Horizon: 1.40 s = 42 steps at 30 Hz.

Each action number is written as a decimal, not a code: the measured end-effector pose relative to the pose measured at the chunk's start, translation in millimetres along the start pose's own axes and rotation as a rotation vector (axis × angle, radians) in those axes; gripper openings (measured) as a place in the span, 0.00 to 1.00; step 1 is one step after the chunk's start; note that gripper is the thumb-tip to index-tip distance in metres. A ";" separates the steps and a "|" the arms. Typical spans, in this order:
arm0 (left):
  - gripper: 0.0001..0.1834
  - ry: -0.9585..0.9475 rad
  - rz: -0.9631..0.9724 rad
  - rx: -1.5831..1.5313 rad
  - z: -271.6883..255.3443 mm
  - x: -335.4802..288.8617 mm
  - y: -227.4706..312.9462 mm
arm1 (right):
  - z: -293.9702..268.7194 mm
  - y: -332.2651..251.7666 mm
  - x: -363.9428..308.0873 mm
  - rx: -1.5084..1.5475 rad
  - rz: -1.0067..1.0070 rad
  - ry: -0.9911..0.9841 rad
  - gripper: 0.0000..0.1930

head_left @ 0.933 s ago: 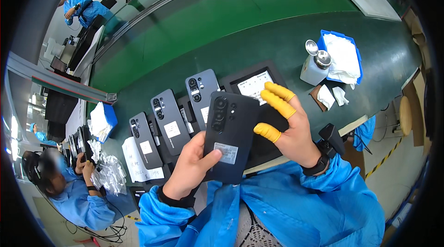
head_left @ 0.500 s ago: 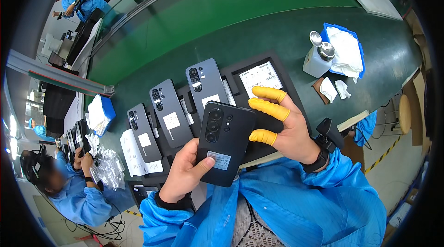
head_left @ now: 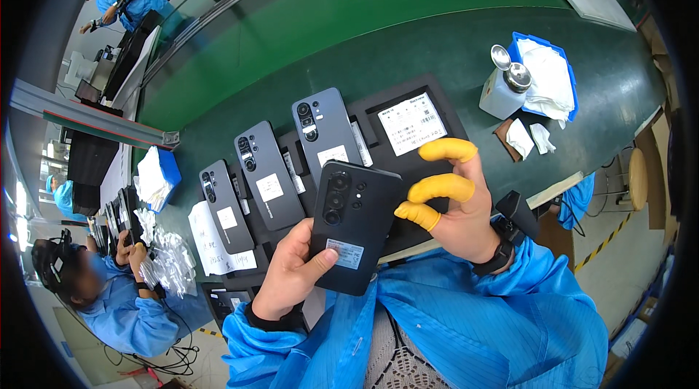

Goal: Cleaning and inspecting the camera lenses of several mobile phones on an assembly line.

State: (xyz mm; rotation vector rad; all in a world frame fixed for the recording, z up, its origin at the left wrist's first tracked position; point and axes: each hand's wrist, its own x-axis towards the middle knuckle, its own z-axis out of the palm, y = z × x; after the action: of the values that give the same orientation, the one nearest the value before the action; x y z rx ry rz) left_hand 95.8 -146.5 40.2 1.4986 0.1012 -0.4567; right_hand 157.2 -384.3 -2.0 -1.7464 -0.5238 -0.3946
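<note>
A black smartphone point(head_left: 357, 203) lies tilted in my left hand point(head_left: 291, 272), back side up, with a camera cluster at its top left. My left thumb presses beside a pale blue label on its lower back. Close to the phone's right edge is my right hand point(head_left: 462, 203), its bent fingers apart and nothing between them. Yellow finger cots cover its thumb and two fingers; the thumb tip nearly meets the phone, and contact is unclear. Beyond stands a black foam tray point(head_left: 455, 127) bearing a row of grey phones point(head_left: 269, 178) and, in a right slot, a white label card point(head_left: 411, 124).
On the green bench point(head_left: 408, 46), a white pump bottle point(head_left: 502, 94) with its lid up stands beside a blue bin point(head_left: 571, 90) of white cloths. Left are a handwritten paper point(head_left: 211, 243), another blue bin point(head_left: 172, 170) and clear plastic bags point(head_left: 171, 265). A co-worker point(head_left: 127, 309) sits at left.
My right hand has shifted slightly, its yellow-covered fingers lifting and curling more, with the thumb drawn nearer the fingers. The phone in my left hand stays almost still.
</note>
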 end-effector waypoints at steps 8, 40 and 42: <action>0.19 -0.003 0.065 -0.033 -3.7 0.3 -11.2 | 2.8 -17.7 10.3 0.014 0.151 -0.008 0.24; 0.23 0.178 0.170 -0.136 30.1 27.1 -10.8 | 17.5 -28.8 3.9 0.248 0.453 -0.260 0.20; 0.28 0.126 0.284 0.081 26.4 28.5 -15.6 | 15.1 -17.8 2.9 0.220 0.447 -0.133 0.18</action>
State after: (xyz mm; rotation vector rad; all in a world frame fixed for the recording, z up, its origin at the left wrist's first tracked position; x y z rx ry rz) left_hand 110.7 -178.8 18.2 1.5921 -0.0319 -0.1391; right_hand 149.9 -365.9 10.6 -1.6236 -0.2455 0.0932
